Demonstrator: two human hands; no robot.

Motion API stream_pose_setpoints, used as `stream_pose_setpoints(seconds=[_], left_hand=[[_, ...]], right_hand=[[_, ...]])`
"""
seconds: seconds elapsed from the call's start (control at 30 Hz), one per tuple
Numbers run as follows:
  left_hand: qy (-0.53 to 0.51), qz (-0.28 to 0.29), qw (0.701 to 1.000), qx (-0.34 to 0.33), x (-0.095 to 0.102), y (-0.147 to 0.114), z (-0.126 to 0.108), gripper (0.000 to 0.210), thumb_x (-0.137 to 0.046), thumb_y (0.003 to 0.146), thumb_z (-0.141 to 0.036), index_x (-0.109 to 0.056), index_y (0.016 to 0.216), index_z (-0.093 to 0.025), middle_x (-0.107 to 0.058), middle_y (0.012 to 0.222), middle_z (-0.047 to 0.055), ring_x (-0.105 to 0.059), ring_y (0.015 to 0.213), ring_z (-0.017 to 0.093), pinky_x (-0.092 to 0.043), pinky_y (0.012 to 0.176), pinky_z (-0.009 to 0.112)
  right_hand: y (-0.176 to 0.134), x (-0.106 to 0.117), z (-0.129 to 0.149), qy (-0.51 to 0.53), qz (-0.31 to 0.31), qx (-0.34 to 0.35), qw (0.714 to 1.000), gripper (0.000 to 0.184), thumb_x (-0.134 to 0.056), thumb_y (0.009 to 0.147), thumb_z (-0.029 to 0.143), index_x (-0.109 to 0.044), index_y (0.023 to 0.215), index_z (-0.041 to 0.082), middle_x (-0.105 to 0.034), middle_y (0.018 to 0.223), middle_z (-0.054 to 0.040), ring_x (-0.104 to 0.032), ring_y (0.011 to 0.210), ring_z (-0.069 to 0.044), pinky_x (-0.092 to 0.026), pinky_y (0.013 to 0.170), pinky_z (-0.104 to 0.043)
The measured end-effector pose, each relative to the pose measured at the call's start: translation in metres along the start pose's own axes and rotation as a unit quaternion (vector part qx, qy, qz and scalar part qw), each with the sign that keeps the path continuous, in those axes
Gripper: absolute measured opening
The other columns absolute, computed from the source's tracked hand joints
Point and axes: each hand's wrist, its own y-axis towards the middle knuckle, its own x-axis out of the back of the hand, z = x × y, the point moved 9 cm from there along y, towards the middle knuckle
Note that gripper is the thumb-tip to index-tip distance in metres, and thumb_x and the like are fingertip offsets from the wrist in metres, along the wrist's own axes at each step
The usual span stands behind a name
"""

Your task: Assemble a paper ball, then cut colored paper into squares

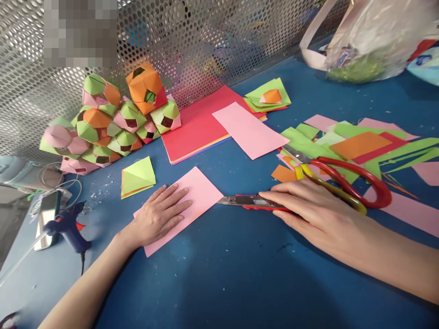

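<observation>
My left hand (163, 214) lies flat, fingers spread, on a folded pink sheet of paper (202, 194) on the blue table. In my right hand (308, 208) is a red utility knife (252, 201); its blade points left, and the tip reaches the right corner of the pink sheet. Just beyond the right hand lie scissors (356, 183) with red and yellow handles. A small stack of green and orange paper squares (139, 177) sits left of the pink sheet. Another pink rectangle (250, 130) rests partly on a stack of red paper (202, 119).
Folded paper balls (128, 116) are piled against the perforated metal panel (206, 41). A blue glue gun (72, 227) and a phone (48, 219) lie at left. Coloured paper scraps (363, 141) spread at right, below a plastic bag (377, 41). More green squares (270, 91) lie at the back.
</observation>
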Motion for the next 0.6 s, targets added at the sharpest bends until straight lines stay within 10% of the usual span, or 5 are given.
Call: stream_pose_setpoints(seconds=[0.6], left_hand=[[0.004,-0.005,1.000,-0.005,0.0016,0.0011,-0.0015,0.043,-0.038,0.102,-0.031,-0.045,0.143,-0.020,-0.038,0.153,0.009,-0.029,0.146,0.027,-0.032,0.117,0.052]], right_hand=[[-0.0009,-0.0038,0.0015,0.017,0.006,0.005,1.000,0.022,-0.042,0.097,0.015,-0.056,0.114,0.017,-0.060,0.104,-0.0079,-0.056,0.098,-0.020,-0.046,0.084,-0.033]])
